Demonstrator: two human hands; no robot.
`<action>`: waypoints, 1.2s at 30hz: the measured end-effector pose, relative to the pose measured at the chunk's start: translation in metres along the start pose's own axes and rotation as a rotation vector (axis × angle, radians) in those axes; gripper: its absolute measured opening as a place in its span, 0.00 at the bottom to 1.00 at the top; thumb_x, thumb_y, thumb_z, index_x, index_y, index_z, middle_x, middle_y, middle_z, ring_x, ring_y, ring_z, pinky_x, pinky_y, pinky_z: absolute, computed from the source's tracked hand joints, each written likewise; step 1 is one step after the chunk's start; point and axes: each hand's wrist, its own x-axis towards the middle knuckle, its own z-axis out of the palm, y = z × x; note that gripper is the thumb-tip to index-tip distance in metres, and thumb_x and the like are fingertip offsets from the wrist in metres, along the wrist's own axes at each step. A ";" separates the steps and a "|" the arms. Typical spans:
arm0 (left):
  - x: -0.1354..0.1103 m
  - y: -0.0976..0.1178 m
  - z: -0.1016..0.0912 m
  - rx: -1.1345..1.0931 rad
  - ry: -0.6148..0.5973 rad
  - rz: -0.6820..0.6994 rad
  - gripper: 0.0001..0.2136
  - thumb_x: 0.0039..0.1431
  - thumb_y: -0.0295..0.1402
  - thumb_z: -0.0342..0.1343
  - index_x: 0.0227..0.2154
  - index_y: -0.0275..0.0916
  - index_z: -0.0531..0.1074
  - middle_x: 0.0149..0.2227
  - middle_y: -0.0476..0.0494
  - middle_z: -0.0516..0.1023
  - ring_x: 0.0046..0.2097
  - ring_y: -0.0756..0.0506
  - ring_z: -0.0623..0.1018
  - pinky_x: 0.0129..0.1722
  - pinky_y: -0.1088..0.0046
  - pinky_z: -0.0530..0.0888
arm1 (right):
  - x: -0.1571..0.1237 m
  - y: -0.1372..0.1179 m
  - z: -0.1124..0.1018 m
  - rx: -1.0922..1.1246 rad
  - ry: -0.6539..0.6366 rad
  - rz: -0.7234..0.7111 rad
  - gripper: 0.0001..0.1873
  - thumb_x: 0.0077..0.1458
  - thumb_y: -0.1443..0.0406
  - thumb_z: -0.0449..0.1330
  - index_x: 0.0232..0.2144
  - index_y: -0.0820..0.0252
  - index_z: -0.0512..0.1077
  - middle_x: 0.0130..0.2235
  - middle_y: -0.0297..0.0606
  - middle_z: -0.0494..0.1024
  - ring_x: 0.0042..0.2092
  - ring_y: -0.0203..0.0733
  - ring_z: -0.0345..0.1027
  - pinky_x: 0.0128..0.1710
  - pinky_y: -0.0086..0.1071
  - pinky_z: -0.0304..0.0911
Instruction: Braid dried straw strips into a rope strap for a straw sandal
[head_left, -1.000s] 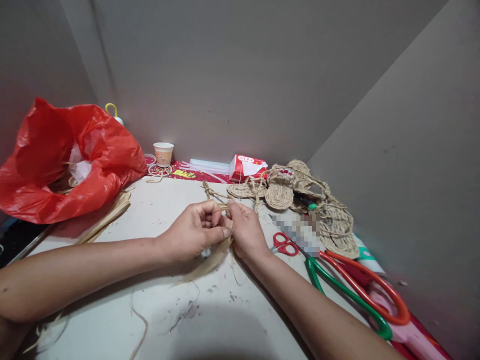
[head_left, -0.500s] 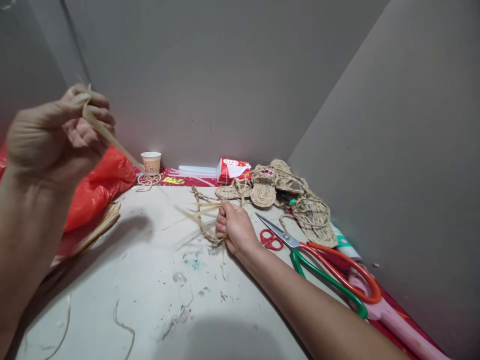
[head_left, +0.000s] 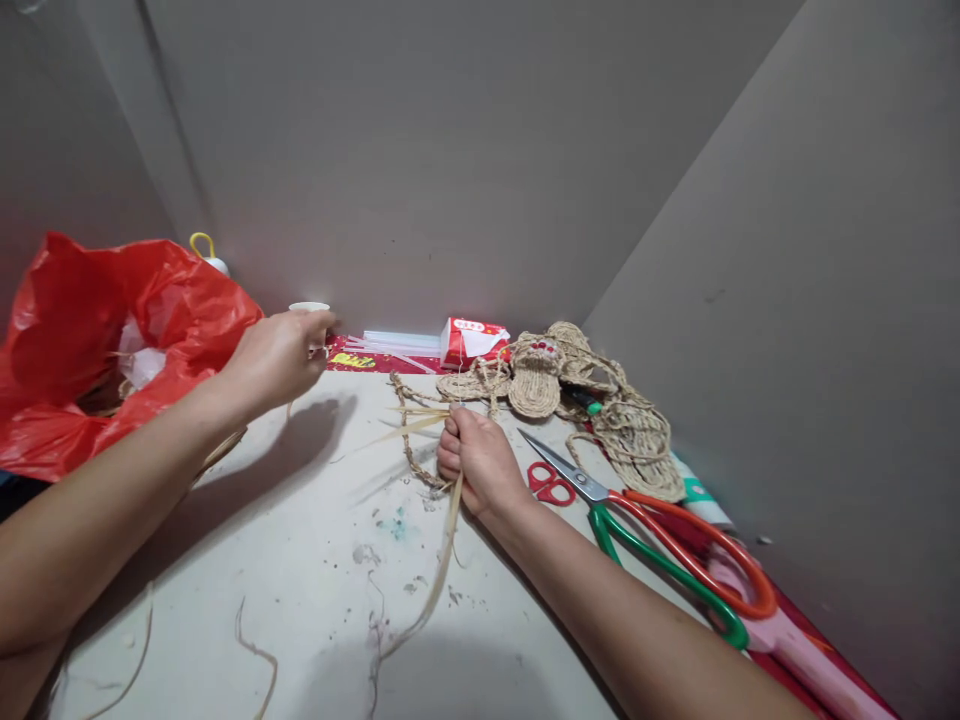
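Near the middle of the table, my right hand (head_left: pixel 480 460) is closed in a fist around several pale straw strips (head_left: pixel 420 415). They fan out to the left of the fist, and one long straw strip (head_left: pixel 442 575) trails from it down onto the table. A braided straw cord (head_left: pixel 406 440) runs beside the fist in a bent loop; its end at the hand is hidden. My left hand (head_left: pixel 281 358) hovers before a paper cup (head_left: pixel 309 306), mostly covering it. Its fingers reach rightward, slightly apart, and no object shows in them.
A red plastic bag (head_left: pixel 187 300) stands open on the left. Large scissors (head_left: pixel 600 495) with red and green handles and small red scissors (head_left: pixel 551 485) lie right. Woven straw slippers (head_left: pixel 536 390) and a tissue pack (head_left: pixel 472 342) line the back. Loose strands (head_left: pixel 255 650) lie in front.
My left hand has let go of the straw strip and moved right and down toward the cup. That strip now hangs below my right hand, which keeps its grip.
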 end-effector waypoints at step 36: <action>-0.019 0.022 0.050 -1.239 -0.553 -0.421 0.06 0.45 0.34 0.61 0.21 0.36 0.73 0.12 0.56 0.59 0.14 0.57 0.52 0.16 0.77 0.46 | 0.005 -0.017 -0.022 -0.044 -0.482 0.277 0.20 0.48 0.56 0.62 0.18 0.60 0.57 0.14 0.20 0.50 0.16 0.24 0.33 0.14 0.18 0.33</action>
